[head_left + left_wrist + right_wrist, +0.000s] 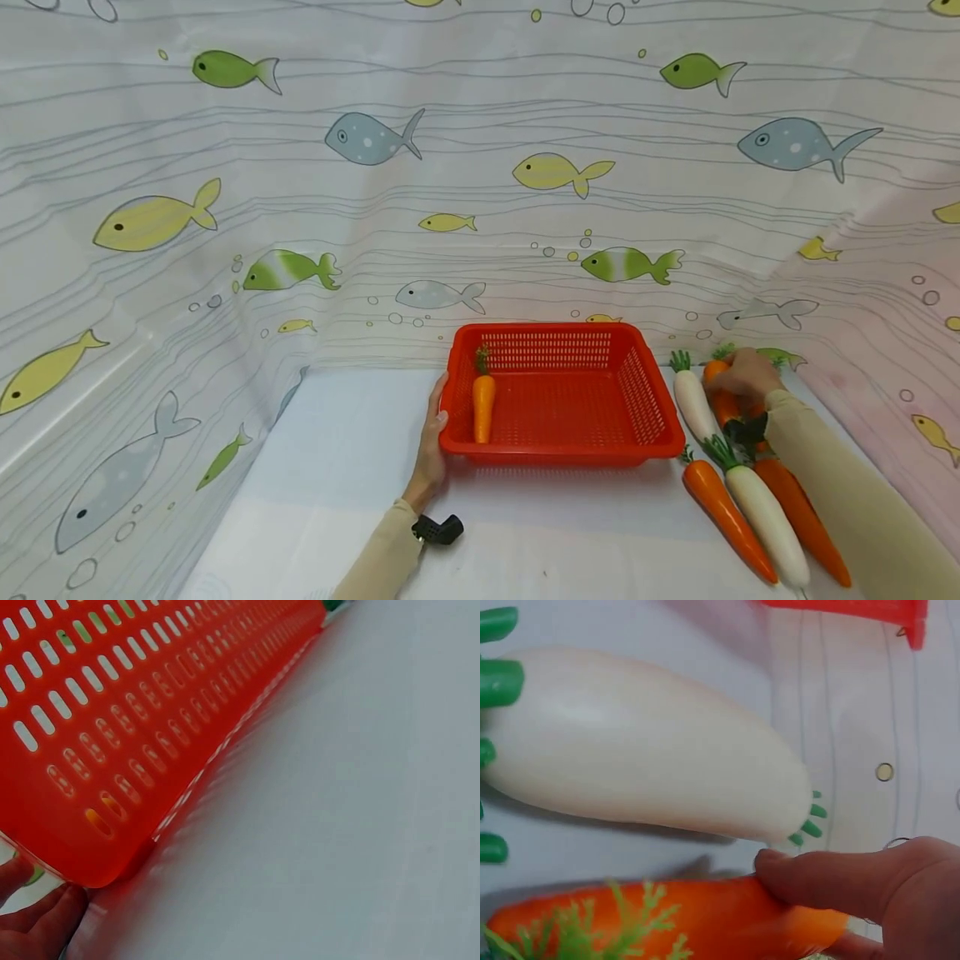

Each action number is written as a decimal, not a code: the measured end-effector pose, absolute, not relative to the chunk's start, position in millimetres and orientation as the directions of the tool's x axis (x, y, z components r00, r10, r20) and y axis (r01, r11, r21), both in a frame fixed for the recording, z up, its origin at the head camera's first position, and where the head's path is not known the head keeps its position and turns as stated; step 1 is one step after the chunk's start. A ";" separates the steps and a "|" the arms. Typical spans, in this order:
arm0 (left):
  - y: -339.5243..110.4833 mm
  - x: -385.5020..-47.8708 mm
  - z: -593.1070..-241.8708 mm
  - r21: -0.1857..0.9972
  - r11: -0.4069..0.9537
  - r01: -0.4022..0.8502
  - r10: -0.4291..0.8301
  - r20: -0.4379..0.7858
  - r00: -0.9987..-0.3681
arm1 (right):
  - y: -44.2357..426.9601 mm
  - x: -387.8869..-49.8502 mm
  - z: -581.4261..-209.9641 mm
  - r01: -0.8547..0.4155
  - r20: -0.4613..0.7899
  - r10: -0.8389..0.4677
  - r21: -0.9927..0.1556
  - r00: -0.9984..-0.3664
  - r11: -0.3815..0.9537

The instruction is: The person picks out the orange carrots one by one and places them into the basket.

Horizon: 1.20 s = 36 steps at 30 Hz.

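In the head view, holding the red basket point(562, 454) at its left side with the left hand point(431, 442), apparently for steadiness, with one small carrot point(483, 408) inside; pinching a second carrot point(716, 372) with the right hand point(746, 375), among white radishes point(768, 517) set likely for easy reach. Resting on a pale worktop point(360, 467), before a fish-print sheet point(480, 192). In the left wrist view, touching the basket's corner with fingertips point(69, 904). In the right wrist view, gripping near one end, thumb on top.

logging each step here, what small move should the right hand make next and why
Probably lift the pinched carrot and bring it over the red basket: the right hand has thumb and fingers on it, another carrot lies inside the basket, and the left hand touches the basket's side.
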<state>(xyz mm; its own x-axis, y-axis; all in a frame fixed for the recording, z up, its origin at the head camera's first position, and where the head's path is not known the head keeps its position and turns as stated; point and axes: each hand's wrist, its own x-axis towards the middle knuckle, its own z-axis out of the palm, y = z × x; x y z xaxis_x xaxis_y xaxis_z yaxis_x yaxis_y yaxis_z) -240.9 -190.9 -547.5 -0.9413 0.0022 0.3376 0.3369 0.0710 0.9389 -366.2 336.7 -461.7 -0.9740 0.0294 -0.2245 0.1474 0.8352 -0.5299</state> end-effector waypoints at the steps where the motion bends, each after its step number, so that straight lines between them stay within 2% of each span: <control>1: -191.1 -241.0 -547.2 0.937 0.073 0.342 0.003 0.342 -0.940 | 337.6 -365.6 -459.7 0.140 -0.216 0.024 -0.540 -0.976 0.830; 8: -190.2 -240.4 -547.7 0.942 0.071 0.327 0.010 0.327 -0.945 | 344.4 -363.7 -440.3 0.041 -0.020 0.035 -0.466 -0.999 0.884; 11: -189.6 -240.2 -547.2 0.940 0.076 0.331 0.004 0.332 -0.943 | 344.6 -363.8 -433.8 0.020 0.019 0.034 -0.492 -0.999 0.870; 18: -190.7 -240.1 -545.9 0.939 0.086 0.333 -0.003 0.335 -0.942 | 335.7 -361.5 -416.8 0.012 0.009 0.022 -0.600 -1.000 0.800; 36: -190.9 -236.7 -543.4 0.943 0.086 0.322 0.003 0.323 -0.946 | 293.0 -361.1 -382.6 0.011 -0.108 -0.089 -0.694 -0.990 0.719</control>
<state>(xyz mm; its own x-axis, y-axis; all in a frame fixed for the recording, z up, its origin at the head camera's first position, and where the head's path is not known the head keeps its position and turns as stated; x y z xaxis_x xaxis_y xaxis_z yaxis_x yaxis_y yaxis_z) -236.7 -190.9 -543.4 -0.9464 0.0034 0.3230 0.3220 0.0857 0.9428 -361.1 293.0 -382.6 -0.9902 -0.0893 -0.1078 0.0107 0.7194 -0.6945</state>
